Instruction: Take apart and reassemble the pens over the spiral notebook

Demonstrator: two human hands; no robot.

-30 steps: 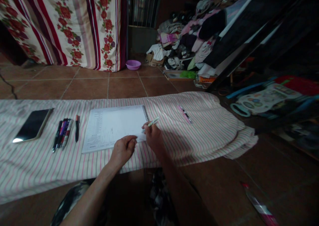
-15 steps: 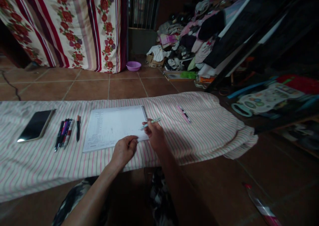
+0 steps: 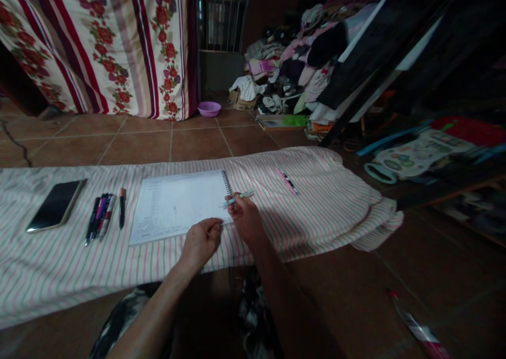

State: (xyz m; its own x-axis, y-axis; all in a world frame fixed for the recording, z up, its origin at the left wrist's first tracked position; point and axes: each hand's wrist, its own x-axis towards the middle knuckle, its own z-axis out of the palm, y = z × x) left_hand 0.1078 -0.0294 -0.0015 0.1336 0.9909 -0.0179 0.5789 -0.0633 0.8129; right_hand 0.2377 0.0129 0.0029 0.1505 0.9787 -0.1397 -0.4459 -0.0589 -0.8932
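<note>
The right hand pinches a green pen just beyond its fingertips, over the notebook lying on the striped surface, while the curled left hand beside it touches the notebook's near edge, its grip unclear.

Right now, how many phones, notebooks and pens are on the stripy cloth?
Phone: 1
Notebook: 1
Pens lying alone: 2, a dark pen and a pink pen
In the right hand, green pen: 1
Bunch of pens: 1, too tight to count singly
Total: 6
</note>
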